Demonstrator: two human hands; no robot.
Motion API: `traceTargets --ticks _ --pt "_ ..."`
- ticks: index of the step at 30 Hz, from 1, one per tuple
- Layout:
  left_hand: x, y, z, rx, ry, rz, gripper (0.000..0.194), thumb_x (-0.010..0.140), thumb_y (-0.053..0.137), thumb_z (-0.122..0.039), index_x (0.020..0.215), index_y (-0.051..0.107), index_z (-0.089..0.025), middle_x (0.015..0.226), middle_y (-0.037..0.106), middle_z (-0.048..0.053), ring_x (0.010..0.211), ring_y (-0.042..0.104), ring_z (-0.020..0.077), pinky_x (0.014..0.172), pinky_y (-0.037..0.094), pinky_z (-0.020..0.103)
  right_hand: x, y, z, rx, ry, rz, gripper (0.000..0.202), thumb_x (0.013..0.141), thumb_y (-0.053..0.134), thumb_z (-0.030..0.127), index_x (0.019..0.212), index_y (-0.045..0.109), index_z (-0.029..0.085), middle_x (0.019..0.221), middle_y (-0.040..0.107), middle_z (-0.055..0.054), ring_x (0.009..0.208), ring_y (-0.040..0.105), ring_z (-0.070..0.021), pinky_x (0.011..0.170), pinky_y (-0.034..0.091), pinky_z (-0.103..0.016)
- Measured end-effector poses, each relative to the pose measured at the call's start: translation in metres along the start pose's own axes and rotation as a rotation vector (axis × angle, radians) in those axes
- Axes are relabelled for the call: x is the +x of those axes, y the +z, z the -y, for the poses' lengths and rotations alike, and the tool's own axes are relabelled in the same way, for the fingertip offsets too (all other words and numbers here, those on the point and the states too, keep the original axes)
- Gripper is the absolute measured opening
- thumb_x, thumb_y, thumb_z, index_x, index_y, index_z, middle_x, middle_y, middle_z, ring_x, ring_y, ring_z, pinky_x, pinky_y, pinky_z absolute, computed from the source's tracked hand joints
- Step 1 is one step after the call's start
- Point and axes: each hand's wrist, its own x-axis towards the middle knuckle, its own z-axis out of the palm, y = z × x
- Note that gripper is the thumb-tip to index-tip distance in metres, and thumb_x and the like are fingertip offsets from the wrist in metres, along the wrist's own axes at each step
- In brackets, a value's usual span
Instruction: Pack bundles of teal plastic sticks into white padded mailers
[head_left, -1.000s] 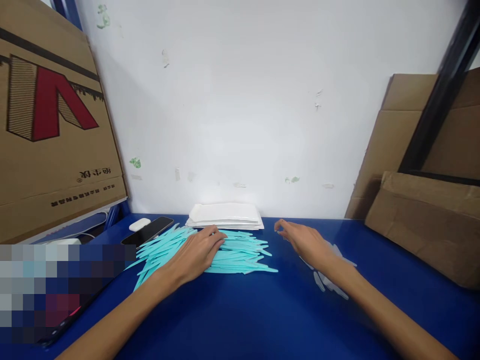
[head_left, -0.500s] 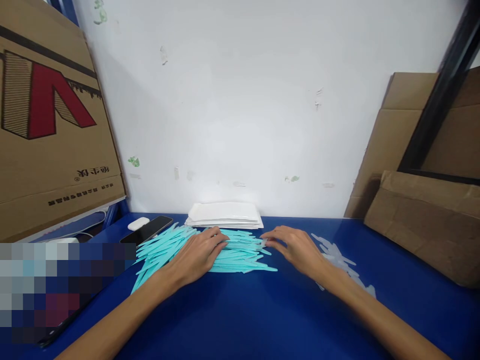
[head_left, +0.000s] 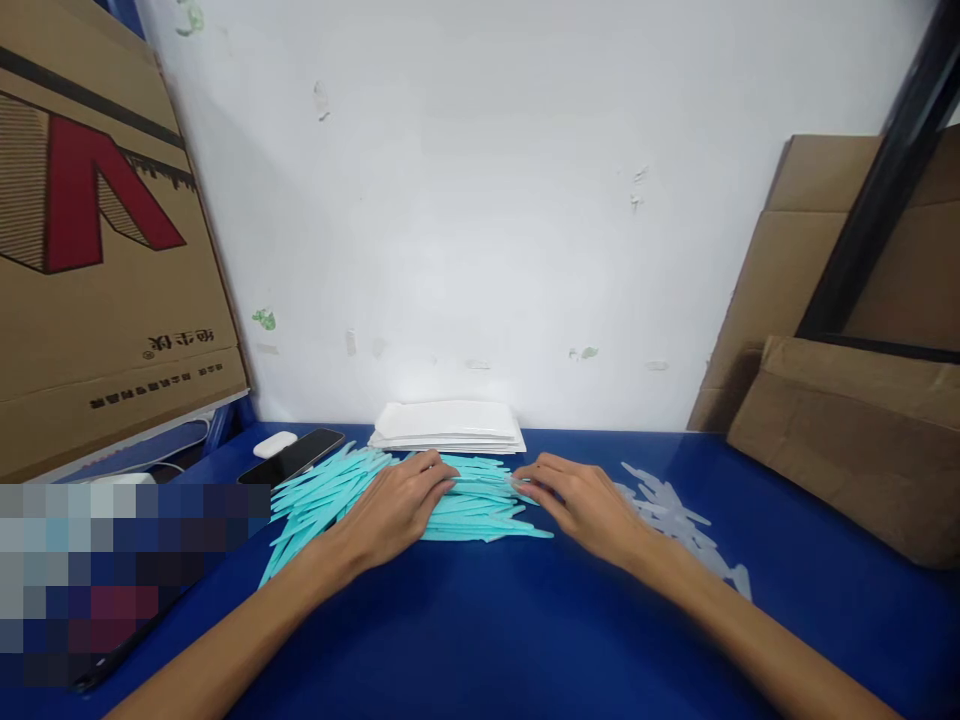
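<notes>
A: Put the middle of the teal heap at the centre of the dial. Where are the teal strips (head_left: 480,522)?

B: Loosely heaped on the blue desk (head_left: 465,640). One part runs from nine to three o'clock, under and between the two hands; the rest fans out on the nine o'clock side, its tips slanting toward eight.

A: And the left hand (head_left: 397,500)?

B: At nine o'clock, over the strips, fingers bent and thumb drawn in near the forefinger. I can't tell whether it grips a strip; the fingers hide that.

A: The right hand (head_left: 581,495)?

B: At three, thumb and forefinger brought close together at that end of the heap. It looks like a pinch, but what is between them, if anything, is too small to tell.

A: What else is about?

B: Translucent pieces (head_left: 664,505) lie scattered farther out at three, partly hidden by the right forearm. At twelve, a stack of white packets (head_left: 448,425) sits just in front of the white wall (head_left: 480,200). Between nine and ten, a dark phone (head_left: 292,457) lies just beside a small white case (head_left: 275,445). A printed carton (head_left: 150,310) stands at ten, well apart; brown cardboard (head_left: 847,450) is near three.
</notes>
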Motion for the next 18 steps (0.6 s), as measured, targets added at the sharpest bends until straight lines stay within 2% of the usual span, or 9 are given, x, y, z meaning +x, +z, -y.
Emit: traceTargets --ticks 6,12,18 --pt "0.000 0.000 -0.003 -0.021 0.016 0.000 0.031 0.106 0.036 -0.030 0.117 0.063 -0.021 0.106 0.063 0.005 0.091 0.062 0.0183 0.076 0.048 0.031 -0.002 0.003 0.001 -0.007 -0.040 0.003 0.033 0.106 0.041 0.037 0.119 0.068 0.024 0.103 0.070 -0.004 0.083 0.067 -0.0170 0.070 0.048 -0.027" --pt "-0.003 0.008 -0.011 -0.066 0.080 0.019 0.030 0.106 0.035 -0.029 0.117 0.062 -0.022 0.104 0.062 0.005 0.085 0.061 0.0168 0.073 0.046 0.029 -0.003 0.011 0.011 -0.030 -0.112 -0.008 0.035 0.106 0.039 0.037 0.120 0.068 0.024 0.097 0.068 -0.005 0.076 0.066 -0.0158 0.064 0.046 -0.026" --pt "-0.003 0.009 -0.016 -0.062 0.125 -0.055 0.029 0.106 0.038 -0.026 0.120 0.063 -0.022 0.097 0.062 0.005 0.075 0.058 0.0143 0.061 0.039 0.027 -0.006 0.009 0.016 -0.035 -0.133 -0.054 0.035 0.107 0.039 0.036 0.120 0.069 0.024 0.091 0.066 -0.005 0.068 0.063 -0.0133 0.058 0.043 -0.024"
